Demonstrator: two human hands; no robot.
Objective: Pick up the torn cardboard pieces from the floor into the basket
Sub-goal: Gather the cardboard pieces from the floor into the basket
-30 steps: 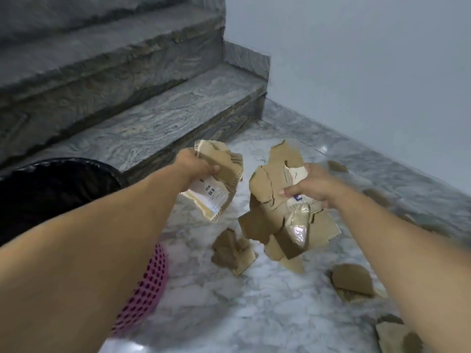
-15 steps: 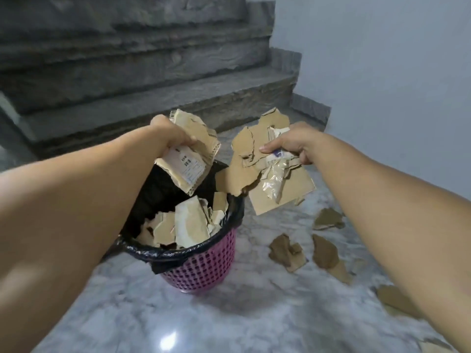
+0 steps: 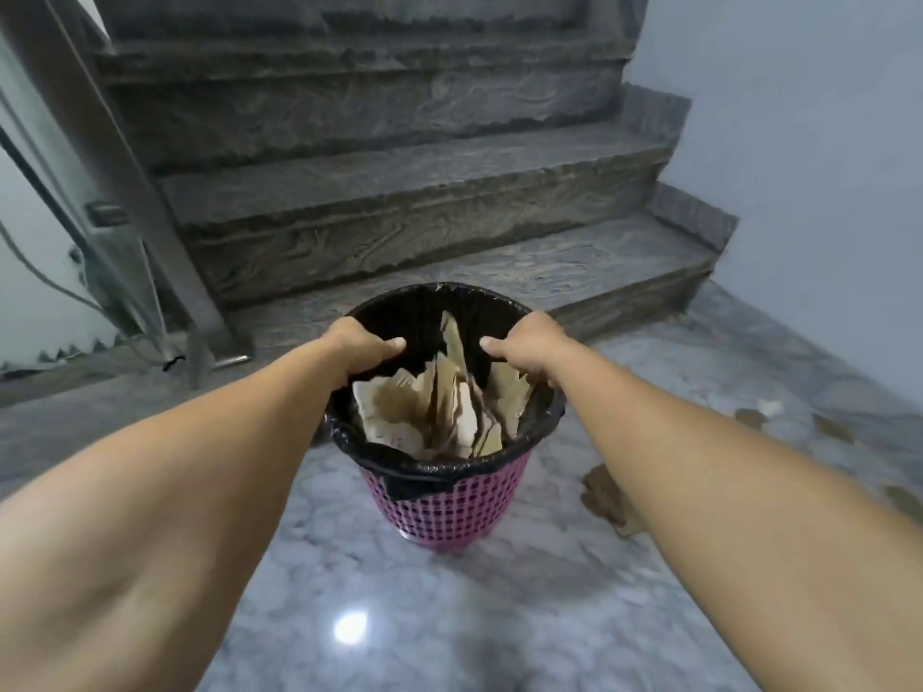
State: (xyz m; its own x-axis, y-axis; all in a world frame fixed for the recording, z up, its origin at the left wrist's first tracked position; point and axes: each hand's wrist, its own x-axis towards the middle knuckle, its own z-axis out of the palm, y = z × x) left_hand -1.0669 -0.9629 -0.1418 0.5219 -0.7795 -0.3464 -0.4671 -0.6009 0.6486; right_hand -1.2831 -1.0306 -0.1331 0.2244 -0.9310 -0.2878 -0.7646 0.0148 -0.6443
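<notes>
Two hands are over the mouth of the pink basket (image 3: 444,511). Fingers of the left hand (image 3: 362,349) and the right hand (image 3: 524,349) are curled down inside the black liner (image 3: 399,474), with thumbs pointing at each other; I cannot tell if they hold anything. Cardboard pieces in the basket (image 3: 439,407) stand mostly upright, long edges pointing up, one tall piece leaning slightly. The basket stands upright on the marble floor (image 3: 349,591), near the lowest step (image 3: 499,272). More torn pieces (image 3: 602,496) lie flat on the floor at the right.
</notes>
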